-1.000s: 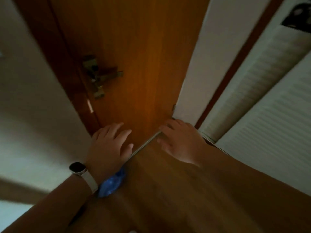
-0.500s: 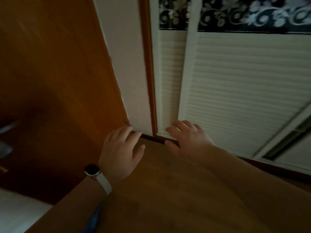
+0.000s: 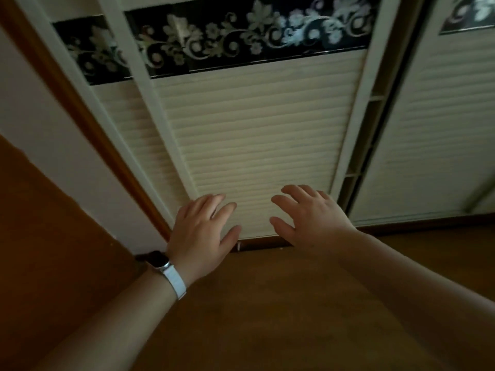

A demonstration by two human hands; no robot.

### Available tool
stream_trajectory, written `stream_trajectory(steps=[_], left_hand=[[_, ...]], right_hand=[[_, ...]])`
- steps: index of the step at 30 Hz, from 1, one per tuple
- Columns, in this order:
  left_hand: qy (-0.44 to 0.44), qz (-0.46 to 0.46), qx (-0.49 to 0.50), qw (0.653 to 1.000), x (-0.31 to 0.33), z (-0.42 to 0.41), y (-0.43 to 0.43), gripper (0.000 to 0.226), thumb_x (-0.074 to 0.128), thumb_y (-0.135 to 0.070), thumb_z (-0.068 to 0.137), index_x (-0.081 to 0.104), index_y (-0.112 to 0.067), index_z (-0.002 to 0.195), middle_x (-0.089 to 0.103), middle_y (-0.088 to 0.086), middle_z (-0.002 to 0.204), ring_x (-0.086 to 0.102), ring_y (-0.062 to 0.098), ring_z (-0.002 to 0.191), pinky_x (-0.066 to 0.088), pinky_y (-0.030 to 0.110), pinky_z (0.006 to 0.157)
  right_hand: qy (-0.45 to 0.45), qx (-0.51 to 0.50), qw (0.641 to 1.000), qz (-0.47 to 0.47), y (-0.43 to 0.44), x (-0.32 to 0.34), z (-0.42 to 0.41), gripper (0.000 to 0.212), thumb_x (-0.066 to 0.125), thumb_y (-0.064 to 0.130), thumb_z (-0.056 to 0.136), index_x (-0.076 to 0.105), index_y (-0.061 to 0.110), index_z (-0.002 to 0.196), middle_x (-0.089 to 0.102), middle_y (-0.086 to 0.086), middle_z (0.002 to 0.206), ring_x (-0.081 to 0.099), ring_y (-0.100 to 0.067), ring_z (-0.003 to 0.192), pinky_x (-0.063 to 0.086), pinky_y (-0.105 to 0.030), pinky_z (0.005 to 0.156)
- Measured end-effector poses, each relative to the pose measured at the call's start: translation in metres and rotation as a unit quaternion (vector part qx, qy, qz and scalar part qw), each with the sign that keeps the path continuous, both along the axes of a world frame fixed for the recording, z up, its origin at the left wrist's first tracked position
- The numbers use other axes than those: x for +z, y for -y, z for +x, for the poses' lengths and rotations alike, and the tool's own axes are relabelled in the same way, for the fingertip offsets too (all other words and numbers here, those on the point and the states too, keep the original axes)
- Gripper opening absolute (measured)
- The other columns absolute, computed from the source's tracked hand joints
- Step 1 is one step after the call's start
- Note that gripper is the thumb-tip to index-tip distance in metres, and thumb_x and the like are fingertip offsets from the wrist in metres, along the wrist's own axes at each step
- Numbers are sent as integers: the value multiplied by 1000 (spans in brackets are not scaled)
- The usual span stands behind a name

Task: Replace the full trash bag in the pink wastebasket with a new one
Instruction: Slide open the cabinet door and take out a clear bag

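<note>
My left hand (image 3: 202,234) and my right hand (image 3: 308,214) are stretched out side by side, palms down, fingers spread, holding nothing. A watch with a white band (image 3: 168,271) is on the left wrist. Both hands hover above the wooden floor (image 3: 267,311) in front of a white slatted sliding wardrobe door (image 3: 254,145). Neither the pink wastebasket nor any trash bag is in view.
A brown wooden door (image 3: 48,250) stands at the left with a white wall strip (image 3: 61,145) and brown frame beside it. A second sliding door (image 3: 434,135) is at the right, with a dark gap between the two. A black floral band (image 3: 241,36) runs across the wardrobe.
The view has swung right, from the wooden door with its handle to the wardrobe doors. The blue bag seen under my left wrist has left the view. Both hands stay spread and empty.
</note>
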State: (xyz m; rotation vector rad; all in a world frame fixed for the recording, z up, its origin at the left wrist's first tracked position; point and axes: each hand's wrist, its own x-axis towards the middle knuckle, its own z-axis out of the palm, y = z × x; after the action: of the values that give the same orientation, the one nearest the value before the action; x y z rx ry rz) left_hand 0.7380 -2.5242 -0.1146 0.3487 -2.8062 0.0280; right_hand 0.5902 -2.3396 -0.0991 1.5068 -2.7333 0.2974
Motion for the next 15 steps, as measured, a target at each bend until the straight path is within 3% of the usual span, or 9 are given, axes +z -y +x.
stream_trajectory(steps=[8,15], left_hand=[[12,-4,-157,987,-2,-143,-28,50,39,-49,94,58,-18,128,56,9,133,49,28,124,38,45,101],[-7,22,-298,954,-2,-282,-49,49,37,-48,93,60,-19,125,58,10,133,52,29,123,41,46,98]], right_hand=[[7,-153,988,-14,-61,-1,-74,52,34,59,92,42,32,136,42,2,145,37,-21,134,34,-43,106],[-15,-306,952,13,-94,11,-140,51,33,59,93,42,33,137,43,4,144,36,-21,136,32,-42,108]])
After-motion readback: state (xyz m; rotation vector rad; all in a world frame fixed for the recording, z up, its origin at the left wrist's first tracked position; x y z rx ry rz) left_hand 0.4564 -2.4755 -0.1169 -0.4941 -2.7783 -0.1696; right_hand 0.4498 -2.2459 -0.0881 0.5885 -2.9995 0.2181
